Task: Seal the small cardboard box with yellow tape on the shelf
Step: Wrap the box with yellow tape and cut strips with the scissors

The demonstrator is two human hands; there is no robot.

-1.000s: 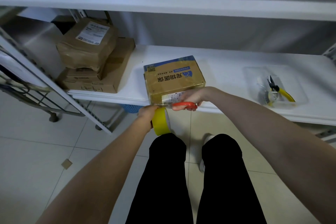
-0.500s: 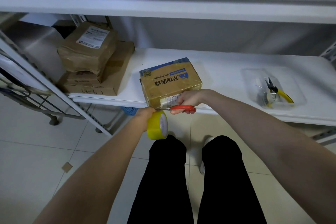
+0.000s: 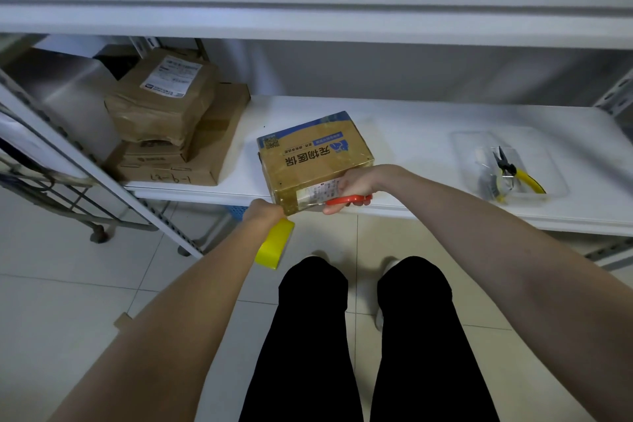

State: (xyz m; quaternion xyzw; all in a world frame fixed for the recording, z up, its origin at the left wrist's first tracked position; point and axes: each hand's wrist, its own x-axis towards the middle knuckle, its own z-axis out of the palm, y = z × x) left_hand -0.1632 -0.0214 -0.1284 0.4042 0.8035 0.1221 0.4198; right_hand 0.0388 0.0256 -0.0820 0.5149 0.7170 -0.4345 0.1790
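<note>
Our left grip (image 3: 263,213) holds the tape roll (image 3: 274,245) below the box (image 3: 315,154) (right grip (image 3: 358,181) clasps scissors (image 3: 346,199)), likely tensioning tape for cutting.

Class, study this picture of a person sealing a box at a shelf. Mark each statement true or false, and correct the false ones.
1. The left hand holds a yellow tape roll just below the front edge of the shelf. True.
2. The right hand holds blue-handled scissors. False: the scissors have red handles.
3. The small cardboard box sits at the front edge of the shelf. True.
4. The pliers lie on top of the small cardboard box. False: they lie in a clear tray further right on the shelf, apart from the box.
</note>
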